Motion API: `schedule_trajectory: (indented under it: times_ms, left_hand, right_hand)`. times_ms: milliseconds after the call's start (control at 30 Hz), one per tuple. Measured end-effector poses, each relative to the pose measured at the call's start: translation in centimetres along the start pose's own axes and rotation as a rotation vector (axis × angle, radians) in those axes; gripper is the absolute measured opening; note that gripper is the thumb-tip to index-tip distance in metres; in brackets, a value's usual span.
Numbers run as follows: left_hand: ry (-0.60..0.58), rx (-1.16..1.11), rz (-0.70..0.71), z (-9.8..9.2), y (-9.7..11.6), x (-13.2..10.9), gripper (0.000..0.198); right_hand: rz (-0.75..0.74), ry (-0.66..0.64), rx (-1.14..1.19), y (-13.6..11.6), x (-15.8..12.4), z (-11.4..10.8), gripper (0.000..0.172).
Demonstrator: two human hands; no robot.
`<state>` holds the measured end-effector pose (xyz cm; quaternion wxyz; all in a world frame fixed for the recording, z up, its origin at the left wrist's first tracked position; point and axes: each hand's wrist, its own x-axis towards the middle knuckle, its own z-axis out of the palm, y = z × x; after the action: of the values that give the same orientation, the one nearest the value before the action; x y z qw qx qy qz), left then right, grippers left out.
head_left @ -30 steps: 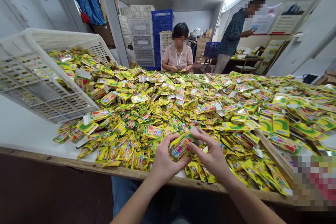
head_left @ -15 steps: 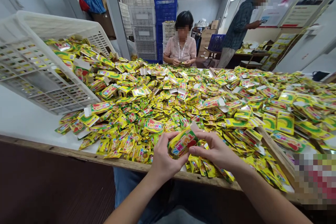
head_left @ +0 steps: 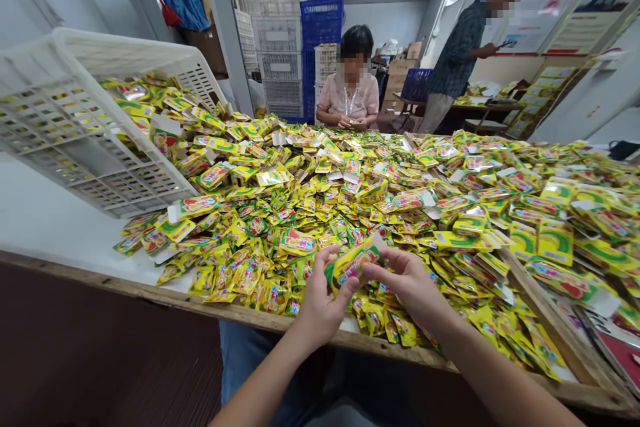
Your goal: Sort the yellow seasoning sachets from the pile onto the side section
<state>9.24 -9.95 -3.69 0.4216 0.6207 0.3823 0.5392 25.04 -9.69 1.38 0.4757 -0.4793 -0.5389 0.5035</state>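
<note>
A small yellow and green candy carton (head_left: pixel 356 263) with colourful lettering is held just above the table's front edge. My left hand (head_left: pixel 321 303) grips its left end, thumb across the front and fingers behind. At the other end, where a pale flap sticks up, my right hand (head_left: pixel 411 285) pinches the carton between thumb and fingers. The carton's inside is hidden. Under and around both hands lie yellow sachets (head_left: pixel 274 293), heaped at the front. Further back, many similar cartons (head_left: pixel 407 200) are mixed in, some with flaps open.
A white plastic crate (head_left: pixel 95 90) lies tipped at the left, cartons spilling from it. A wooden rim (head_left: pixel 150 292) edges the table, and a wooden divider (head_left: pixel 543 303) runs along the right. Across the table sits a co-worker (head_left: pixel 349 93); another person (head_left: pixel 457 53) stands behind.
The carton has turned slightly in my hands, and my left thumb now lies over its front. The view has shifted slightly, with the scene sitting further right.
</note>
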Motion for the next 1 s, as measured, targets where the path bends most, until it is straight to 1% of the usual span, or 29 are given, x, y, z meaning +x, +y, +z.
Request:
schedule_trajectory:
  times_ms: [67, 133, 167, 200, 233, 267, 300, 367, 400, 433, 467, 500, 533, 567, 600, 633, 667, 700, 733, 767, 800, 833, 867, 900, 933, 967, 1000]
  left_hand:
    - [-0.031, 0.030, -0.009, -0.1, 0.0, -0.1, 0.039]
    - [-0.032, 0.058, -0.011, -0.3, 0.2, -0.1, 0.036]
    - [-0.031, 0.080, -0.002, -0.4, 0.3, -0.1, 0.033]
    - [-0.022, 0.107, 0.010, -0.5, 0.4, -0.1, 0.030]
    - [-0.007, 0.133, 0.027, -0.5, 0.4, -0.1, 0.027]
    - [0.012, 0.155, 0.044, -0.5, 0.5, -0.1, 0.024]
    - [0.040, 0.171, 0.058, -0.5, 0.4, -0.2, 0.022]
    - [0.109, 0.179, 0.069, -0.3, 0.2, -0.6, 0.020]
    - [0.143, 0.174, 0.067, -0.1, -0.1, -0.9, 0.020]
    - [0.166, 0.165, 0.062, 0.1, -0.4, -1.2, 0.021]
    - [0.170, 0.148, 0.051, 0.3, -0.8, -1.5, 0.022]
    - [0.151, 0.124, 0.036, 0.5, -1.1, -1.8, 0.023]
    - [0.107, 0.096, 0.015, 0.8, -1.5, -2.1, 0.025]
    - [0.036, 0.066, -0.015, 1.0, -1.9, -2.4, 0.028]
    - [-0.048, 0.035, -0.048, 1.2, -2.2, -2.6, 0.032]
    - [-0.135, 0.007, -0.079, 1.3, -2.4, -2.8, 0.039]
    - [-0.205, -0.009, -0.102, 1.3, -2.7, -2.9, 0.046]
    - [-0.250, -0.013, -0.112, 1.3, -2.8, -2.9, 0.052]
    - [-0.266, -0.003, -0.111, 1.1, -3.0, -3.0, 0.055]
    - [-0.258, 0.020, -0.096, 1.0, -3.1, -3.0, 0.053]
    - [-0.240, 0.054, -0.073, 0.8, -3.1, -3.0, 0.048]
    - [-0.228, 0.094, -0.040, 0.8, -3.0, -3.0, 0.042]
    - [-0.223, 0.134, 0.004, 0.9, -2.8, -3.0, 0.036]
    - [-0.224, 0.169, 0.068, 1.2, -2.4, -3.0, 0.030]
    - [-0.230, 0.200, 0.155, 1.7, -1.9, -3.0, 0.027]
    - [-0.235, 0.227, 0.261, 2.5, -1.2, -3.1, 0.026]
    - [-0.240, 0.253, 0.386, 3.6, -0.3, -3.1, 0.026]
  right_hand:
    - [0.081, -0.146, 0.032, -0.4, -0.3, -0.1, 0.029]
    - [0.128, -0.264, 0.052, -0.4, -0.6, -0.1, 0.032]
    - [0.135, -0.293, 0.051, -0.2, -0.7, -0.1, 0.034]
    - [0.134, -0.296, 0.041, 0.1, -0.7, -0.1, 0.035]
    - [0.124, -0.275, 0.021, 0.5, -0.7, -0.1, 0.036]
    - [0.104, -0.227, -0.007, 0.9, -0.8, -0.2, 0.037]
    - [0.068, -0.147, -0.038, 1.3, -0.8, -0.2, 0.036]
    - [-0.044, 0.080, -0.078, 1.9, -1.0, -0.4, 0.036]
    - [-0.096, 0.189, -0.074, 2.1, -1.3, -0.5, 0.041]
    - [-0.126, 0.261, -0.054, 2.4, -1.6, -0.6, 0.051]
    - [-0.118, 0.269, -0.023, 2.6, -1.9, -0.7, 0.059]
    - [-0.069, 0.212, 0.011, 3.0, -2.3, -0.8, 0.062]
    - [0.011, 0.119, 0.039, 3.4, -2.6, -1.1, 0.058]
    - [0.101, 0.026, 0.049, 3.7, -2.9, -1.5, 0.051]
    - [0.185, -0.038, 0.038, 4.0, -3.1, -2.2, 0.045]
    - [0.249, -0.048, 0.010, 4.1, -3.2, -3.3, 0.044]
    - [0.291, -0.008, -0.032, 3.9, -3.1, -4.8, 0.044]
    - [0.307, 0.077, -0.083, 3.4, -2.9, -6.7, 0.044]
    - [0.287, 0.202, -0.136, 2.6, -2.7, -9.0, 0.044]
    - [0.264, 0.322, -0.192, 1.5, -2.4, -11.5, 0.043]
    - [0.192, 0.504, -0.260, 0.2, -2.1, -14.1, 0.042]
    - [0.078, 0.742, -0.353, -1.2, -1.8, -16.5, 0.042]
    - [-0.003, 0.949, -0.500, -2.5, -1.6, -18.6, 0.046]
    - [-0.074, 1.138, -0.650, -3.6, -1.3, -20.2, 0.055]
    - [-0.162, 1.238, -0.790, -4.4, -0.9, -21.0, 0.061]
    - [-0.254, 1.282, -0.912, -4.8, -0.4, -21.0, 0.065]
    - [-0.355, 1.271, -1.002, -4.7, 0.3, -20.3, 0.065]
